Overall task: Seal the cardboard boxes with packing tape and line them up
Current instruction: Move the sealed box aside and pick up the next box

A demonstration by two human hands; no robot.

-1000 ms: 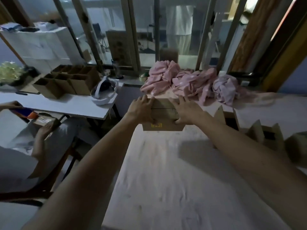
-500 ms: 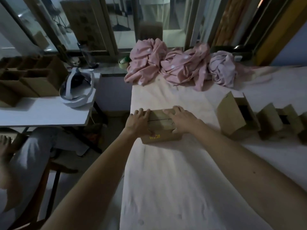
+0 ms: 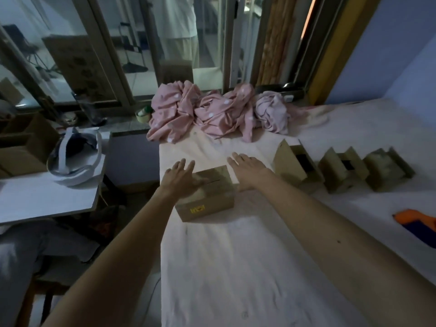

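Two bare forearms reach forward from the near edge over a white-sheeted bed (image 3: 236,267). Between them, near the bed's left edge, sits the closed cardboard box (image 3: 207,197), a yellow mark on its near face. The left hand (image 3: 181,177) lies over the box's left top edge, fingers straight and spread – it grips nothing. The right hand (image 3: 247,169) is flat and palm down at the box's far right corner, fingers straight and together, also holding nothing. Whether either hand touches the box I cannot tell. To the right stand three open boxes (image 3: 342,171) in a row, with an orange-and-blue object (image 3: 417,224) nearer. Farther off, crumpled pink cloth (image 3: 212,112) lies heaped below the window.
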